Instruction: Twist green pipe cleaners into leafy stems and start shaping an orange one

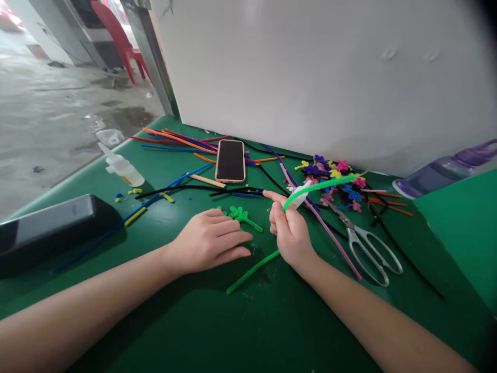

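Green-topped, the bench (248, 321) carries the right hand (289, 230) near its middle, closed with thumb and fingers pinching a bright green pipe cleaner (322, 185) together with a small white piece (300, 196), forefinger sticking out. The left hand (212, 241) lies palm down, fingers loosely stretched and gripping nothing, its fingertips just beside a green flower shape (243, 215), and 1 straight green stem (252, 271) lies between the 2 wrists. Scissors (368, 248) lie right of the right hand, a phone (230, 160) beyond both hands.
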Motion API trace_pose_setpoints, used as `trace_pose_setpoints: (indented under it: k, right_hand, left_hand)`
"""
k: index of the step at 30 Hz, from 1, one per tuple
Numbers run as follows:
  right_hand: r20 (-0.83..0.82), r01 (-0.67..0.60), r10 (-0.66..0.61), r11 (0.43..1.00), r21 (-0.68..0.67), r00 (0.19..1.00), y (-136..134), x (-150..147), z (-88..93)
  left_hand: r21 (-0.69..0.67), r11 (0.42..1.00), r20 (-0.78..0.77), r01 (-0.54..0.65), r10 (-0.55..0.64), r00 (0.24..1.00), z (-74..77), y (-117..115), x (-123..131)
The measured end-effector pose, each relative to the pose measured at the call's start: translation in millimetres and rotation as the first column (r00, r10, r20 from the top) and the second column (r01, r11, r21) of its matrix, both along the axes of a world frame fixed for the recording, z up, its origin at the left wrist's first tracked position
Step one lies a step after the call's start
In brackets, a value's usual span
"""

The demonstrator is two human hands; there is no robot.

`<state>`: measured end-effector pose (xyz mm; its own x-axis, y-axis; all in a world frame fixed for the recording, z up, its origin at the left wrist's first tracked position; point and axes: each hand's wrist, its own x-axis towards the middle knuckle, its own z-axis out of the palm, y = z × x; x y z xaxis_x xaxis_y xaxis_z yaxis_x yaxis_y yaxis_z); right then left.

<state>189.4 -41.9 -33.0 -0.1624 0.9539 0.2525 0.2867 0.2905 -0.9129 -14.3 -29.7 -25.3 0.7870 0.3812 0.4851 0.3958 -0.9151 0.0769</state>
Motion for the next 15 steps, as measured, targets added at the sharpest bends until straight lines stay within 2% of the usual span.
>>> trace_pose_setpoints:
  k: [4,8,12,15]
  right_hand:
    - [-0.075,0.01,-0.015,0.998,-0.067,0.997,-7,-6,6.9]
    - [-0.071,0.018,-0.021,0.999,-0.04,0.997,-9,-4,10.4]
    - [0.002,0.074,-0.074,0.997,0.0,0.997,-6,1,8.7]
    - [0.151,0.059,-0.06,0.998,0.008,0.987,-1,4,4.9]
  left_hand:
    - [-0.128,0.991,-0.085,0.029,-0.04,0.996,0.3,-17,12]
    - [-0.215,0.974,-0.19,-0.074,0.033,0.981,-2.6,-35,23]
    - [-0.281,0.953,-0.116,-0.116,0.086,0.99,-5.0,-35,24]
    - [-0.301,0.947,0.009,-0.112,0.12,0.993,-6.2,-26,18]
